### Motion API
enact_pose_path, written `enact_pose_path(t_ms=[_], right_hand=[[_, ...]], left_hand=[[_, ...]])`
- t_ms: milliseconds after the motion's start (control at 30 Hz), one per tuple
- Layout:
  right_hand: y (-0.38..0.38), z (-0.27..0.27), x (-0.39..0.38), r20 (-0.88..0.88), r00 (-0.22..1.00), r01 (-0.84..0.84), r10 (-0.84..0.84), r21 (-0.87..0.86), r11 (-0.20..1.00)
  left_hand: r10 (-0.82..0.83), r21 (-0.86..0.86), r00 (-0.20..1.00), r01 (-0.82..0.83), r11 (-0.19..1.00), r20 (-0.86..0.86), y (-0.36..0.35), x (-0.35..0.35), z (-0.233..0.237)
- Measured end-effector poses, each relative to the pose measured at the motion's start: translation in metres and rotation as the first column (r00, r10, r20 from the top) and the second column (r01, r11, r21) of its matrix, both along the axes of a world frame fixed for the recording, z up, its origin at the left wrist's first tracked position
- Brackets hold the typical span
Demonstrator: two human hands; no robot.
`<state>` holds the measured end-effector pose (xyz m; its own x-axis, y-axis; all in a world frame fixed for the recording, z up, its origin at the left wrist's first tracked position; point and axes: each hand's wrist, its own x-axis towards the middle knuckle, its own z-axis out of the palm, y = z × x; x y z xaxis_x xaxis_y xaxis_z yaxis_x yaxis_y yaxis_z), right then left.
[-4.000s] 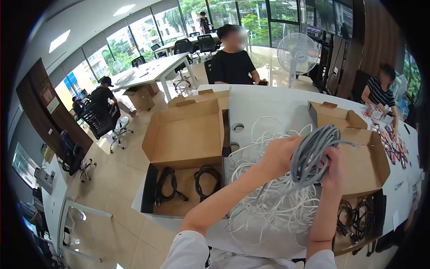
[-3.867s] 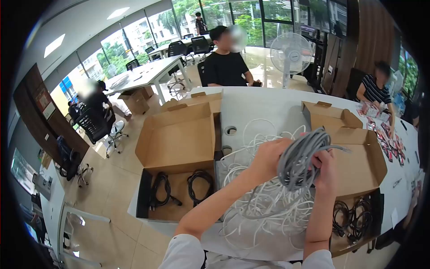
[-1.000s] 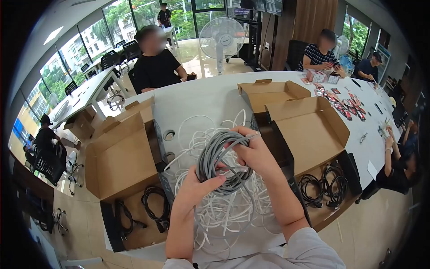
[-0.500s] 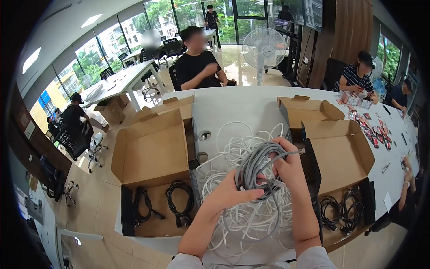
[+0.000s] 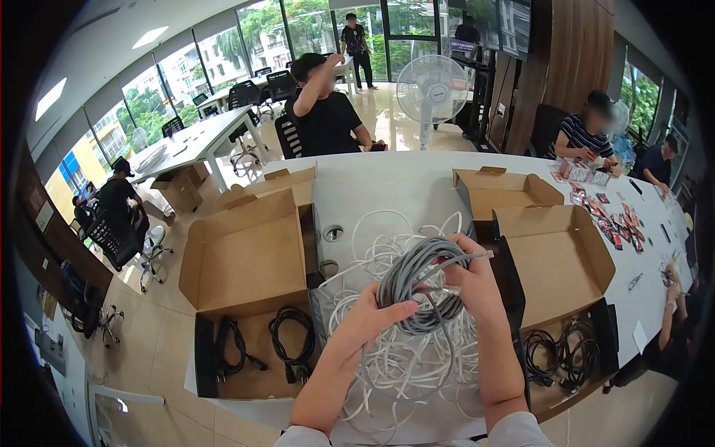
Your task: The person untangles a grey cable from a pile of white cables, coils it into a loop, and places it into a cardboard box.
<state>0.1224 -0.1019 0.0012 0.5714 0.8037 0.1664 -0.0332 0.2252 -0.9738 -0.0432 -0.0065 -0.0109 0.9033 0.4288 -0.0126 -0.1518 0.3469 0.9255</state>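
A coiled grey network cable (image 5: 406, 277) is held up between both my hands over the table. My left hand (image 5: 378, 314) grips the coil's lower left side, thumb across the front. On the upper right, my right hand (image 5: 474, 277) closes around the loops. One plug end sticks out past the right hand, and another clear plug shows at the coil's middle. A loose grey strand hangs below. Beneath lies a tangled heap of white cables (image 5: 417, 365), partly hidden by my hands and the coil.
Open cardboard boxes flank the heap: the left box (image 5: 249, 249) and right box (image 5: 555, 253) hold coiled black cables. Two more boxes stand behind them. A white fan (image 5: 430, 93) stands past the table. Red packets (image 5: 614, 223) lie at right. Several people are around.
The coil and my hands have shifted slightly left in view, still gripping. The seated person across the table has raised an arm to the head.
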Motion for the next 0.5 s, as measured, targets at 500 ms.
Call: enact_pose_path(t_ms=[500], right_hand=[[0.013, -0.024, 0.013, 0.331, 0.921, 0.215, -0.206, 0.008, 0.977]], left_hand=[[0.17, 0.693, 0.985, -0.127, 0.71, 0.006, -0.007, -0.006, 0.013]])
